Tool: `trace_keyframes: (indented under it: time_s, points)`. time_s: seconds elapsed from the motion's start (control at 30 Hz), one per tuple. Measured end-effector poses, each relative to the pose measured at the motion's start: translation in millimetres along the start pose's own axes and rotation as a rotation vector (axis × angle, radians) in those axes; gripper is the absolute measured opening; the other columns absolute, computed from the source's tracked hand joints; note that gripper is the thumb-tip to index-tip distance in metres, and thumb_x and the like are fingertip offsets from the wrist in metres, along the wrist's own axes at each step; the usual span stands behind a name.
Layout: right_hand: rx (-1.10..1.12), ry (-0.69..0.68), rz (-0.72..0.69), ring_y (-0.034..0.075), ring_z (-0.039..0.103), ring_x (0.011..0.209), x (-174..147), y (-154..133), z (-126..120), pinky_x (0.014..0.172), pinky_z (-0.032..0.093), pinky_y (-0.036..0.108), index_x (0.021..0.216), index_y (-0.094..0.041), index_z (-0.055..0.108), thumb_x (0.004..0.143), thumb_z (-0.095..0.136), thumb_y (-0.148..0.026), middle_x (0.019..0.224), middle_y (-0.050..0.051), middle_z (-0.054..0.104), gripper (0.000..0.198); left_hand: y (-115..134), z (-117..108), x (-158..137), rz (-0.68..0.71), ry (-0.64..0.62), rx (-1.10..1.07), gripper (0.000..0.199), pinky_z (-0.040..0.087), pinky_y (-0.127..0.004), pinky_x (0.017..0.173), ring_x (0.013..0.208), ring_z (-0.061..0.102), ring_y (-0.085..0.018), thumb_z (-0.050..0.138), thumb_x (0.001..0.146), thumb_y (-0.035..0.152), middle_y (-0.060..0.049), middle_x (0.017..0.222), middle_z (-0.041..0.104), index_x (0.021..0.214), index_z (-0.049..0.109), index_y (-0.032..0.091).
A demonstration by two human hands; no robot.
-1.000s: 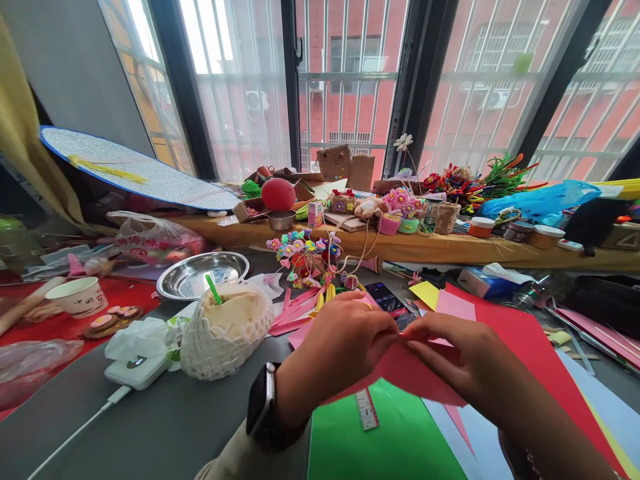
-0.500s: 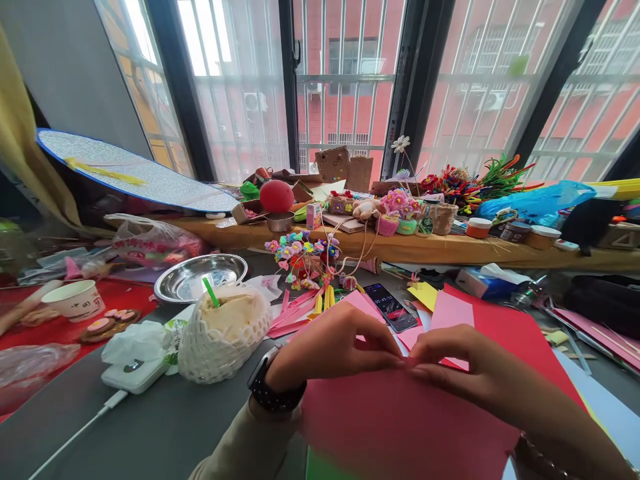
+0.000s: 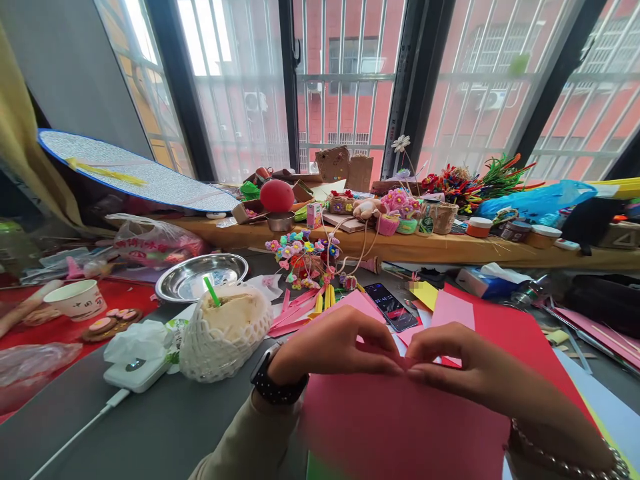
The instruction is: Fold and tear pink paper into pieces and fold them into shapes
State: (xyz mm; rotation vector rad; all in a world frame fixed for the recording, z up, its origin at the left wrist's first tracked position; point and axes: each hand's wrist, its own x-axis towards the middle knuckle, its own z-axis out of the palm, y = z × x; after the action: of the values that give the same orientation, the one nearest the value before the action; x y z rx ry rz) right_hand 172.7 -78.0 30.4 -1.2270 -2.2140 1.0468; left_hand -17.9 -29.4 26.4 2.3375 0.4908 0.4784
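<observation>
Pinched at its far edge, the pink sheet [image 3: 400, 427] is held by thumbs and fingers of both hands, the left hand [image 3: 340, 347] first, the right hand [image 3: 457, 363] just beside it. Clock bearings run from that pinch.

Progress: the sheet is up and hangs toward 6 o'clock as one broad piece. Judgement: handling is under way, not complete, with release by both hands outstanding. Fingers hide any crease or tear at the pinch.

Edges and room, left to right: coconut [image 3: 225, 333] at 9 o'clock, well apart, grey table [image 3: 200, 427] showing between it and the left forearm; pink strips [image 3: 283, 323] at 10; green sheet [image 3: 323, 470] at 7, partly covered; phone [image 3: 391, 307] near 12, limiting forward travel; red sheet [image 3: 510, 327] at 2, beyond the right hand.
</observation>
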Motion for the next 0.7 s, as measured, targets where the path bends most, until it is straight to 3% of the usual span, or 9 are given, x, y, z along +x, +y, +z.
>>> trace_keyframes:
  time_s: [0.17,0.33,0.47,0.7]
  points:
    - [-0.057,-0.024,-0.009,0.011,0.049,0.063,2.1,2.7,3.3,0.058,0.037,0.021,0.070,-0.017,0.058,0.075,0.049,-0.036,0.066,0.000,0.057,0.022,-3.5,0.8,0.0,-0.051,-0.073,0.025,0.019,0.036,-0.014,0.059,0.065,0.053,-0.008,0.055,0.072,0.030,0.001,0.070,0.063,0.078,0.064,0.015]
    - [-0.173,-0.019,0.008,0.010,0.039,0.057,1.8,5.1,5.2,0.051,0.030,0.020,0.058,-0.016,0.053,0.073,0.050,-0.041,0.056,-0.003,0.045,0.030,-1.1,0.4,-1.0,-0.058,-0.012,0.055,0.018,0.035,-0.014,0.059,0.064,0.052,-0.008,0.056,0.071,0.031,0.002,0.066,0.062,0.073,0.064,0.015]
    - [-0.129,0.005,0.043,0.008,0.030,0.053,1.3,3.4,2.7,0.047,0.024,0.020,0.051,-0.016,0.043,0.074,0.049,-0.039,0.052,-0.005,0.031,0.033,1.6,0.8,-0.7,-0.050,0.037,0.062,0.021,0.035,-0.015,0.061,0.065,0.053,-0.008,0.056,0.071,0.034,0.001,0.068,0.062,0.073,0.064,0.014]
    - [-0.043,-0.006,0.037,0.008,0.030,0.052,-0.4,-0.3,0.0,0.046,0.023,0.020,0.052,-0.016,0.047,0.073,0.051,-0.038,0.052,-0.005,0.030,0.031,4.0,2.4,0.6,-0.043,0.062,0.014,0.022,0.036,-0.015,0.062,0.064,0.053,-0.008,0.056,0.070,0.034,0.001,0.067,0.062,0.073,0.063,0.013]
